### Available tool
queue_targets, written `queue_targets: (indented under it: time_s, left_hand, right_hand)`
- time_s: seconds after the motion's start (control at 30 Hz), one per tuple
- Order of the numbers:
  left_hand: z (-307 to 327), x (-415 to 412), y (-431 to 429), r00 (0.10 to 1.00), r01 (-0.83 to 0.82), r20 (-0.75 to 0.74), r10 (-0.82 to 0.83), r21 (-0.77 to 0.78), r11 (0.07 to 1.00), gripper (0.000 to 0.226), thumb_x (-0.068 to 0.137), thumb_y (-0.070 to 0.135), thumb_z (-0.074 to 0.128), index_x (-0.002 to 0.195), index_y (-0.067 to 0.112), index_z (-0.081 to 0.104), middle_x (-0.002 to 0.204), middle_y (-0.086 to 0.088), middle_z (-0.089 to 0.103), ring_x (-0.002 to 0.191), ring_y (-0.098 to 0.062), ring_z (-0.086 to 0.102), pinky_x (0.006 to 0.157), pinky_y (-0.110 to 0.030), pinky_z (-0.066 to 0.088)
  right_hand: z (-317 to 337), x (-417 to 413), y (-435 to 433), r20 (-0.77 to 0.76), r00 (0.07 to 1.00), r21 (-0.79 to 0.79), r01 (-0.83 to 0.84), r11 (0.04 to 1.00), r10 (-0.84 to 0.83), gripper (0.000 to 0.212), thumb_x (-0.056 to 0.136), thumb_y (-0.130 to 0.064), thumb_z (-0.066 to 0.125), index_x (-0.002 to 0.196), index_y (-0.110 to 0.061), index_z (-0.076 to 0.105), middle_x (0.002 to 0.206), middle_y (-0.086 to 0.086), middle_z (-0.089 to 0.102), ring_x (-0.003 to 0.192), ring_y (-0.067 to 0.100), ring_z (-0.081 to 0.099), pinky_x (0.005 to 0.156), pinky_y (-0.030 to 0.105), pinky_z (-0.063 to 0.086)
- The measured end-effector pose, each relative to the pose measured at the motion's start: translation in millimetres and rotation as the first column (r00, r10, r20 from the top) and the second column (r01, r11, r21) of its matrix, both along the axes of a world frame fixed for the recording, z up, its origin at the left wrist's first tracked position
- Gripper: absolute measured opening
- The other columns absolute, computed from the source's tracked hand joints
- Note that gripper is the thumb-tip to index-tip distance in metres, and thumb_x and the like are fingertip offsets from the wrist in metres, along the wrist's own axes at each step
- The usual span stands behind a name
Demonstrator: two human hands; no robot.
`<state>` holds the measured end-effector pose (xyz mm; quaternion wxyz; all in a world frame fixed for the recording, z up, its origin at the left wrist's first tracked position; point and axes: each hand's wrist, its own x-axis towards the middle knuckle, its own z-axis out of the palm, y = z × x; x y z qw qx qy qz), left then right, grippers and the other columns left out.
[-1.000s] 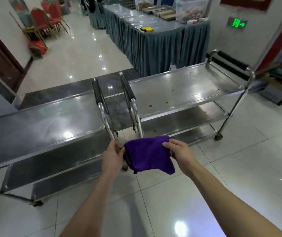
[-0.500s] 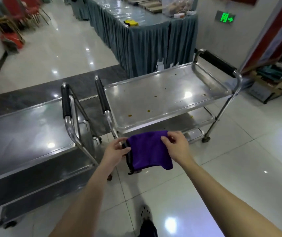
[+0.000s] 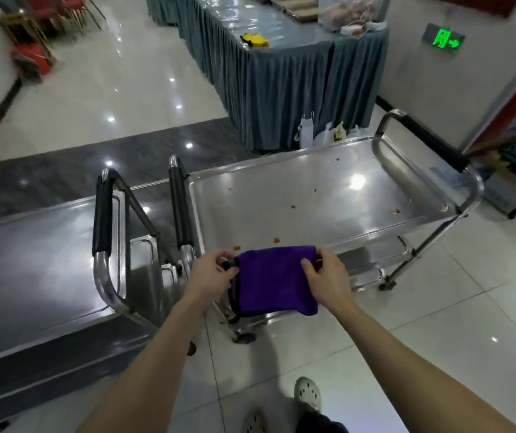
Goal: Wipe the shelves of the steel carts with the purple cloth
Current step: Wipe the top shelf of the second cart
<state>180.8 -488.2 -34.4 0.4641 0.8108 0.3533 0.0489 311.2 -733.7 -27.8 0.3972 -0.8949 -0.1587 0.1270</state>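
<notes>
Corners of the soft purple cloth with dark piped edging (image 3: 273, 281) are pinched, one between thumb and fingers of the left hand (image 3: 211, 273), the other likewise by the right hand (image 3: 325, 276), so the fabric hangs slack between them. Its top hem sits at the near rim of the shiny tiered steel cart (image 3: 328, 195) straight ahead of the grip. Whether it touches that rim I cannot tell.

The main risk, as I judge it, lies in the hold itself. A cloth gripped only by two corners gives no flat pad, so a wipe begun this way would drag limp fabric and smear rather than lift.

Just beyond the grip, small orange-brown food crumbs (image 3: 277, 240) dot the top shelf, with more farther off. A sweep back toward the body would likely push them over the low lip onto the lower steel shelf (image 3: 363, 264) below and right of the grip, or onto the white tiled floor (image 3: 438, 307).

Left of the grip stands the cart's black foam-sleeved push handle (image 3: 181, 204), where the dangling hem could catch. A small dark castor (image 3: 244, 337) sits beneath the grip, so firm pressure may roll the cart away.

Farther left waits a second long steel cart (image 3: 31, 260), and crumbs carried in the cloth could be spread onto it.
</notes>
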Motion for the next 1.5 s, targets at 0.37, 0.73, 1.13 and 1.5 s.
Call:
queue_targets:
  time_s: [0.37, 0.73, 1.13, 1.5]
  left_hand:
    - [13.4, 33.0, 41.1, 0.973, -0.224, 0.022, 0.229, 0.323, 0.920, 0.026, 0.099, 0.012, 0.071, 0.123, 0.022, 0.076, 0.111, 0.002, 0.074, 0.089, -0.015, 0.071, 0.094, -0.041, 0.061]
    - [20.7, 60.3, 124.1, 0.973, -0.185, -0.011, 0.230, 0.558, 0.809, 0.033, 0.102, 0.022, 0.068, 0.135, 0.018, 0.069, 0.135, -0.007, 0.057, 0.124, -0.027, 0.058, 0.111, -0.043, 0.050]
    - [-22.3, 137.4, 213.2, 0.980, -0.150, -0.069, 0.188, 0.368, 0.918, 0.060, 0.111, 0.032, 0.050, 0.167, 0.025, 0.033, 0.176, -0.014, 0.019, 0.146, -0.044, 0.048, 0.119, -0.049, 0.041]
    - [-19.4, 130.0, 204.2, 0.967, -0.238, 0.001, 0.253, 0.344, 0.908, 0.060, 0.113, 0.026, 0.045, 0.170, 0.033, 0.027, 0.183, 0.002, 0.010, 0.143, -0.034, 0.055, 0.108, -0.049, 0.053]
  right_hand:
    - [-69.4, 70.6, 80.4, -0.090, 0.886, -0.307, -0.460, 0.833, 0.455, 0.064, 0.104, -0.042, 0.061, 0.160, -0.022, 0.039, 0.169, 0.014, 0.028, 0.158, 0.032, 0.023, 0.127, 0.047, 0.028]
    - [-110.7, 88.6, 146.5, 0.095, 0.831, -0.549, -0.415, 0.726, 0.547, 0.085, 0.095, -0.086, 0.028, 0.167, -0.043, 0.014, 0.177, 0.015, -0.002, 0.163, 0.035, -0.015, 0.126, 0.070, -0.001]
    - [-165.0, 60.6, 150.6, 0.243, 0.805, -0.541, -0.351, 0.764, 0.542, 0.086, 0.097, -0.086, 0.027, 0.168, -0.044, 0.001, 0.178, 0.009, -0.009, 0.164, 0.031, -0.011, 0.127, 0.070, 0.006]
    - [-160.4, 109.3, 271.6, 0.196, 0.724, -0.545, -0.480, 0.688, 0.661, 0.084, 0.096, -0.087, 0.021, 0.167, -0.047, 0.001, 0.179, 0.009, -0.004, 0.164, 0.029, -0.012, 0.126, 0.069, -0.003]
